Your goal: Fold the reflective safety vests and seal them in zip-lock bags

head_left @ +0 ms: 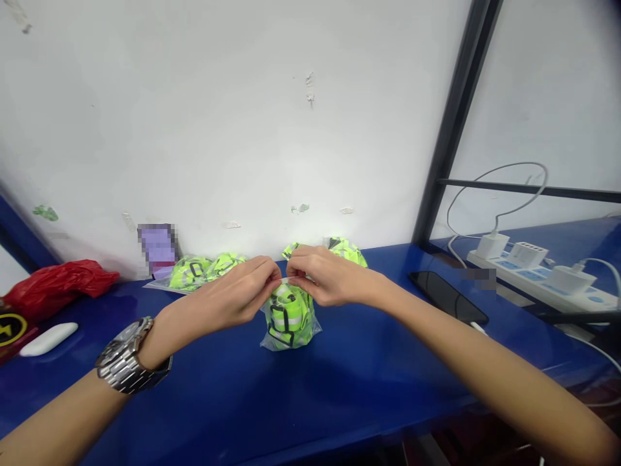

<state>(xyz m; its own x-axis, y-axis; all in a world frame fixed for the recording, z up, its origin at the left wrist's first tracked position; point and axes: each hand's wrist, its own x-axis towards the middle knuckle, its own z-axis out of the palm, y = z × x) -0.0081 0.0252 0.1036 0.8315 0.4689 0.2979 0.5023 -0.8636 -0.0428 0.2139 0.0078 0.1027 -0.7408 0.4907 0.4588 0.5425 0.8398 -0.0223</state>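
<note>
A clear plastic bag (291, 320) stands on the blue tabletop, with a folded fluorescent yellow-green item with grey reflective strips and black trim inside. My left hand (250, 285) pinches the bag's top edge from the left, a metal watch on its wrist. From the other side my right hand (325, 275) pinches the same edge close to the left fingertips. Behind my left hand lies another bagged yellow-green item (194, 272). More yellow-green material (347, 250) shows behind my right hand, partly hidden by it.
A purple box-like object (159, 249) leans near the white wall. At left are a red plastic bag (63, 285) and a white oval case (48, 340). On the right lie a black phone (446, 296) and a white power strip (538, 278) with chargers and cables, beside a dark metal post (451, 123).
</note>
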